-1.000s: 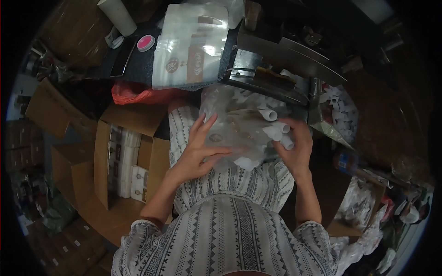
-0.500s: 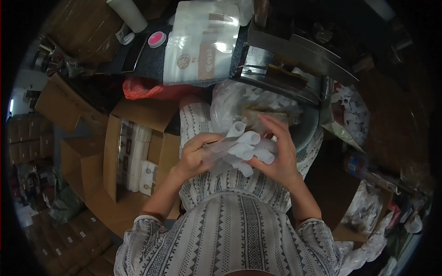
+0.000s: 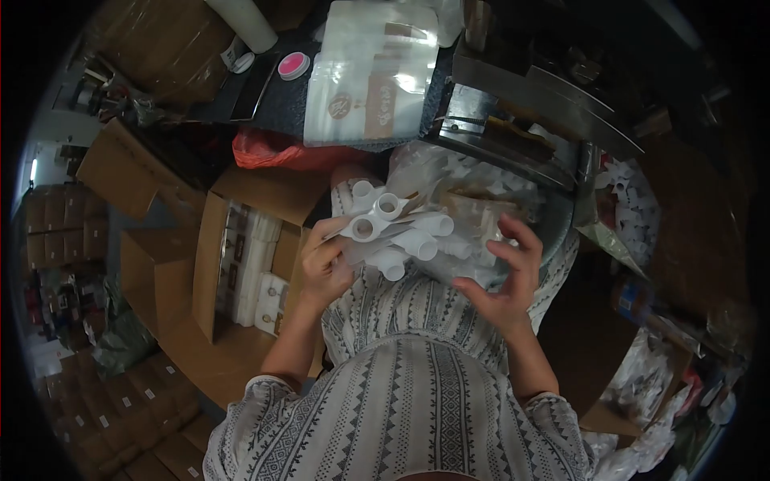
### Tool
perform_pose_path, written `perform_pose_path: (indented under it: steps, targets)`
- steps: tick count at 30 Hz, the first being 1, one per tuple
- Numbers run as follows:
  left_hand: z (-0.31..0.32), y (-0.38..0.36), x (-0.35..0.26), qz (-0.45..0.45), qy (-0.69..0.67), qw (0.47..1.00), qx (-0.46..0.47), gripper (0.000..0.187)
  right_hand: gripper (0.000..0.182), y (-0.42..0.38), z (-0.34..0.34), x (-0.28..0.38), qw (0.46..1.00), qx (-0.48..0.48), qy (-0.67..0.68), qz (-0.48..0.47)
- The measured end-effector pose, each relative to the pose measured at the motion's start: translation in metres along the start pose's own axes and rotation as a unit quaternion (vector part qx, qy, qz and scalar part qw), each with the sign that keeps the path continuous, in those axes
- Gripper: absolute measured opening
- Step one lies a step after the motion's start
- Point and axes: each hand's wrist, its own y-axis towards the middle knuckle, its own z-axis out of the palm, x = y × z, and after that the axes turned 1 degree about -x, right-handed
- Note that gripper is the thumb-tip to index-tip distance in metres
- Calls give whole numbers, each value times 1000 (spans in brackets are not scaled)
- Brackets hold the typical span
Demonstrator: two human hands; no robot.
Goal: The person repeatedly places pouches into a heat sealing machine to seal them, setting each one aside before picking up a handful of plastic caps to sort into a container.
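Observation:
A bundle of clear plastic pouches with white tubular spouts (image 3: 423, 243) is in front of my lap. My left hand (image 3: 327, 260) is closed around its left side, and the round spout openings point in several directions. To the right, my right hand (image 3: 510, 276) is open, its thumb and fingers spread beside the film of the pouches. Beyond the hands, a clear plastic bag (image 3: 417, 164) with more white pieces lies in a grey-green basin (image 3: 561, 220).
An open carton (image 3: 207, 272) with white packs stands at left. Ahead, printed pouches (image 3: 345, 72) lie on a dark cloth near a pink-topped round tin (image 3: 293, 66). A metal machine (image 3: 529, 88) stands at front right. Another bag of white spouts (image 3: 630, 204) is at right.
The bundle has moved left with my left hand and fanned out, showing more spouts. My right hand has come away from the spouts and opened.

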Motion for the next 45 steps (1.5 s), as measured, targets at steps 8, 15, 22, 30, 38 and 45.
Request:
perform_pose_path:
  steps: [8, 15, 22, 30, 38, 45]
  targets:
    - [-3, -3, -7, -69, 29, 997, 7, 28, 36, -1, 22, 12, 973, -21, -194, -120]
    - [-3, -10, -10, -149, 20, 989, -8, 28, 33, -1, 31, 11, 976, -8, -187, -116]
    - [-1, -2, -8, -63, -11, 998, 3, 30, 21, 4, 32, 17, 984, 45, -127, -119]
    - [-5, -1, -9, -40, -34, 999, 15, 30, 51, 5, 35, 9, 992, 12, 10, -127]
    - [-20, 5, -19, -37, -57, 996, 60, 28, 89, 26, 29, 24, 985, 118, -8, -128]
    - [-43, 87, 37, -310, -318, 869, -217, 23, 90, 10, 24, -1, 993, -50, 65, -88]
